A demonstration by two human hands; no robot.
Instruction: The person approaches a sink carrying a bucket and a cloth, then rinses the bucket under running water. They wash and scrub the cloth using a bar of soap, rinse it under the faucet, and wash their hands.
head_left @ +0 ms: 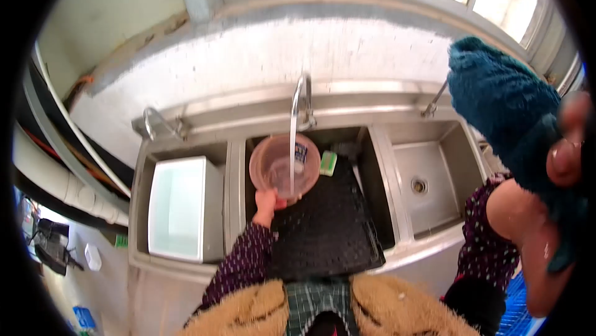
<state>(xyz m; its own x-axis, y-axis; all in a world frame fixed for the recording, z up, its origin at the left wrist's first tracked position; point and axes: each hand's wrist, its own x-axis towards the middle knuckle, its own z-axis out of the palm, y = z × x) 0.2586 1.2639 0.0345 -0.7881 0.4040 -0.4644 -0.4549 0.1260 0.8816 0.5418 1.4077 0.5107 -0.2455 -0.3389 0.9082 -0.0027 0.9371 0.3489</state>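
My left hand [267, 204] grips the near rim of a round, pinkish translucent plastic basin [258, 161] in the middle sink. Water runs from the middle faucet [302, 91] down into it. My right hand [541, 246] is raised at the right, close to the camera, closed around a dark teal cloth [496, 103] that extends up and to the left. Beneath and beside the basin lies a black textured tray or mat [329, 230]. A small green and white packet [328, 163] rests by the basin's right side.
A white box [177, 206] holding clear liquid stands in the left sink [144, 212]. The right sink [428, 150] has a drain. Another faucet [162, 124] is at the left. Pipes [68, 187] run along the left side, and a blue basket [518, 311] shows at the lower right.
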